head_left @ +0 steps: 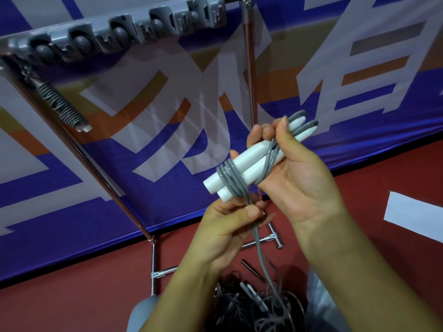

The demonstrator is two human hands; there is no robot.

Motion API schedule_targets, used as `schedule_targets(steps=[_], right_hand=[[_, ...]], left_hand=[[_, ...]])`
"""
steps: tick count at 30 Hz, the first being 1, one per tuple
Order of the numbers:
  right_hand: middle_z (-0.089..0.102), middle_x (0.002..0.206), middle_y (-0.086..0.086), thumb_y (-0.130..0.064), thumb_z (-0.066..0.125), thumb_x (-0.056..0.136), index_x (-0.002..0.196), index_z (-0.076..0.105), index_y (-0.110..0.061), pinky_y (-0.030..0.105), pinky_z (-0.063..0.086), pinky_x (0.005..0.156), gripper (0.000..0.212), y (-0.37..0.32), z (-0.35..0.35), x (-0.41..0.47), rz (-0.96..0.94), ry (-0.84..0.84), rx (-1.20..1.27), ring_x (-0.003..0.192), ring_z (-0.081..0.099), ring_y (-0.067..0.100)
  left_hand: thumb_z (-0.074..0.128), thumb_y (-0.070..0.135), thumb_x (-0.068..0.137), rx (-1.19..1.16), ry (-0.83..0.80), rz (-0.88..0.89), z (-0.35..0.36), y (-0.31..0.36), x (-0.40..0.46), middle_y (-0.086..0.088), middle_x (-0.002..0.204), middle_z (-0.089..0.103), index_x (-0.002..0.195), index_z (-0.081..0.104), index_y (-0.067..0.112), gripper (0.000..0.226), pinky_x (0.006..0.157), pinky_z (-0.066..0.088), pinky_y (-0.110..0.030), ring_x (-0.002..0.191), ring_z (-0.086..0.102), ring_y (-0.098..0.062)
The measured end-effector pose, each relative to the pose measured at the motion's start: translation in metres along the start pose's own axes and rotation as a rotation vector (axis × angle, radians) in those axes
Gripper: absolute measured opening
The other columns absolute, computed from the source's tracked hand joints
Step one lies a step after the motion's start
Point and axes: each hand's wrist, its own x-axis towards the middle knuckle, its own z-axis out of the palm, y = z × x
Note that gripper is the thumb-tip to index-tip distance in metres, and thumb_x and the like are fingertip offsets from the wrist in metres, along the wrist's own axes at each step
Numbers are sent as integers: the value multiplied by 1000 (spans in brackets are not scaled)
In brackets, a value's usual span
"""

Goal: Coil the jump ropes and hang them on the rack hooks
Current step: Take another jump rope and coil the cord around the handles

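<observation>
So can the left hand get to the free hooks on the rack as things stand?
Probably not yet: the left hand pinches the grey cord, still partly unwound, below the white handles. The path to the hook rail looks open.

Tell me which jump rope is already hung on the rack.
The coiled grey rope hanging under the hook strip's left end. The rope in the hands is only partly wound round its white handles; the rest lie tangled on the floor.
</observation>
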Motion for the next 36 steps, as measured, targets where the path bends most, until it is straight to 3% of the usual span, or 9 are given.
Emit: schedule_targets(steps=[3, 6, 8, 11, 17, 21, 29, 33, 36], right_hand=[[60, 66, -5, -23, 55, 79, 74, 59, -17, 39, 51, 89, 9, -3, 3, -4, 65, 47, -13, 71, 68, 10], [62, 64, -3, -21, 57, 75, 77, 57, -16, 38, 54, 82, 5, -4, 3, -9, 172, 49, -73, 68, 69, 12], [62, 63, -4, -22, 58, 74, 75, 58, -16, 38, 56, 75, 6, -4, 2, -11, 246, 34, -123, 68, 69, 12], [60, 63, -2, -20, 59, 74, 76, 57, -16, 38, 57, 75, 5, -4, -2, -14, 311, 39, -125, 68, 69, 14], [58, 65, 0, -19, 59, 77, 80, 54, -15, 36, 57, 76, 7, 2, -14, -16, 343, 103, -171, 70, 69, 15], [59, 67, 0, -18, 60, 81, 87, 51, -17, 35, 56, 79, 11, 3, -20, -12, 276, 145, -210, 72, 69, 16], [56, 73, 0, -16, 54, 93, 87, 56, -14, 24, 54, 72, 6, 22, -35, -11, 4, 243, -352, 74, 65, 13], [57, 66, -5, -12, 51, 95, 86, 54, -16, 22, 54, 71, 10, 26, -30, -10, -142, 248, -388, 73, 63, 11], [60, 64, -9, -13, 51, 96, 90, 53, -16, 21, 53, 74, 7, 28, -24, -10, -242, 225, -452, 75, 63, 9]], left_hand=[[87, 5, 43, 281, 58, 131, -8, 9, 1, -1, 71, 70, 75, 78, 18, 36, 69, 56, -28, 70, 67, -11], [75, 15, 54, 600, 148, 203, -17, 28, 1, 2, 65, 70, 66, 77, 26, 16, 66, 55, -26, 64, 65, -8], [71, 5, 70, 820, 180, 227, -23, 40, 3, 9, 63, 69, 61, 75, 32, 29, 65, 51, -22, 62, 63, -2], [78, -1, 67, 1103, 253, 415, -30, 54, 4, 13, 66, 68, 58, 72, 37, 39, 66, 47, -12, 66, 62, 1], [80, 8, 70, 1566, 233, 708, -42, 74, 3, 7, 93, 65, 85, 76, 11, 16, 73, 45, -5, 82, 60, 6], [72, 12, 78, 1674, 211, 767, -38, 74, -4, 5, 114, 60, 89, 76, 8, 13, 73, 44, -5, 82, 55, 13], [64, 14, 76, 1515, 171, 651, -19, 58, -17, 15, 84, 64, 70, 63, 21, 10, 64, 44, -12, 77, 60, -5], [62, 27, 77, 1477, 128, 658, -9, 53, -22, 14, 83, 63, 64, 54, 25, 16, 63, 41, -10, 76, 58, -6], [67, 23, 77, 1372, 217, 604, -2, 43, -25, 14, 89, 61, 61, 51, 21, 22, 59, 39, -11, 68, 55, -7]])
